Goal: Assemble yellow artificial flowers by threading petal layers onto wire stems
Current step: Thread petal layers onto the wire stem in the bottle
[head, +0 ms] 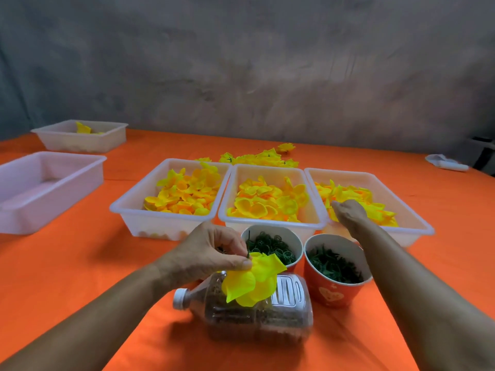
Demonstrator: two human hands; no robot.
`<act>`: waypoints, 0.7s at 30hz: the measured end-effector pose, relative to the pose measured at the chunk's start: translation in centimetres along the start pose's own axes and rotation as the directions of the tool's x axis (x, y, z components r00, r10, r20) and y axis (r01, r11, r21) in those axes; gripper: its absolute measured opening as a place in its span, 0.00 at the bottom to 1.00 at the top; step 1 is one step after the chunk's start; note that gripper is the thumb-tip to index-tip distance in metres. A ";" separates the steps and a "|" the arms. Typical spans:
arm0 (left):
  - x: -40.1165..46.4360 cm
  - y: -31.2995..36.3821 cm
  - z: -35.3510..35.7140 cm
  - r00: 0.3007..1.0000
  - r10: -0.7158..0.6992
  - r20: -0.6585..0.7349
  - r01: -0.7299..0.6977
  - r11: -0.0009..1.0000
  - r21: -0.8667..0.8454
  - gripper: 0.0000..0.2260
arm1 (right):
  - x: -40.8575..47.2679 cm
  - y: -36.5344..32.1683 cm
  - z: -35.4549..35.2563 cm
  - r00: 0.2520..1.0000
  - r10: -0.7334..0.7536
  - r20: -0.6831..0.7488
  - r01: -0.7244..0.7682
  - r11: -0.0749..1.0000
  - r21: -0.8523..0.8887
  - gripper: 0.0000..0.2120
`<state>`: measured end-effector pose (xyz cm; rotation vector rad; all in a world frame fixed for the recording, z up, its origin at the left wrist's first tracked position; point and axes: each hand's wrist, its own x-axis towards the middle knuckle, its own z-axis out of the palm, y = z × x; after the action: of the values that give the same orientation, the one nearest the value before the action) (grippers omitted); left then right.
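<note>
My left hand (211,253) pinches a thin green wire stem (248,246) with yellow petal layers (251,281) hanging from it, above a plastic bottle lying on its side. My right hand (348,212) reaches into the right-hand white bin (417,226) and its fingers are down among the yellow petals (375,207); whether it holds one is hidden. The middle bin (270,222) and left bin (128,210) also hold yellow petals.
Two red paper cups (334,290) (292,236) of green parts stand in front of the bins. The clear bottle (257,314) lies near me. Finished yellow flowers (259,156) lie behind the bins. Two more white bins (40,188) (80,135) stand at the left on the orange table.
</note>
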<state>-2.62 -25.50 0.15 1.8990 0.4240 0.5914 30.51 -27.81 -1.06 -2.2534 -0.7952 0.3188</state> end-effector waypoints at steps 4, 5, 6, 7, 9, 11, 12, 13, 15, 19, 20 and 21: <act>0.1 -0.1 0.0 1.000 0.007 0.012 -0.007 1.000 0.014 0.09 | -0.3 0.6 -1.2 0.951 0.060 -0.304 -0.018 0.990 0.138 0.05; 0.2 -0.2 0.0 1.000 0.007 0.011 -0.007 1.000 0.015 0.09 | -0.5 0.9 -1.6 0.935 0.085 -0.344 -0.014 0.979 0.203 0.10; 0.2 -0.2 -0.1 1.000 0.006 0.009 -0.006 1.000 0.015 0.09 | -0.8 1.1 -1.9 0.920 0.109 -0.377 0.000 0.960 0.278 0.12; 0.2 -0.3 -0.1 1.000 0.008 0.008 -0.008 1.000 0.011 0.09 | -1.0 1.4 -2.2 0.907 0.125 -0.403 0.026 0.937 0.349 0.12; 0.2 -0.3 -0.1 1.000 0.015 0.004 -0.015 1.000 0.000 0.08 | -1.0 2.0 -2.8 0.893 0.144 -0.426 0.078 0.884 0.461 0.12; 0.1 -0.2 0.0 1.000 0.014 -0.010 -0.014 1.000 -0.016 0.06 | -1.0 2.4 -3.4 0.913 0.137 -0.386 0.124 0.805 0.579 0.15; 0.1 -0.1 0.1 1.000 0.008 -0.020 -0.008 1.000 -0.024 0.05 | -1.1 2.5 -3.6 0.930 0.132 -0.342 0.132 0.751 0.647 0.17; 0.1 -0.1 0.1 1.000 0.002 -0.028 -0.002 1.000 -0.028 0.04 | -1.2 2.7 -3.7 0.948 0.126 -0.292 0.126 0.693 0.710 0.17; 0.1 0.0 0.1 1.000 -0.006 -0.026 0.005 0.999 -0.031 0.04 | -1.6 2.8 -3.9 0.972 0.108 -0.210 0.104 0.601 0.792 0.16; 0.1 -0.1 -0.2 1.000 -0.015 -0.013 0.015 0.999 -0.038 0.05 | -2.7 2.4 -4.2 0.995 0.022 -0.094 0.073 0.467 0.881 0.12; 0.1 -0.2 -0.3 1.000 -0.019 -0.002 0.019 0.999 -0.033 0.05 | -3.0 2.2 -4.3 0.998 -0.013 -0.067 0.066 0.450 0.891 0.09; 0.1 -0.2 -0.4 1.000 -0.030 0.010 0.030 0.999 -0.033 0.06 | -3.4 1.8 -4.4 0.998 -0.051 -0.038 0.056 0.434 0.899 0.08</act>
<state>-2.83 -25.04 0.07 1.8601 0.4332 0.5661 30.57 -33.35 0.77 -1.1712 -0.4811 0.5518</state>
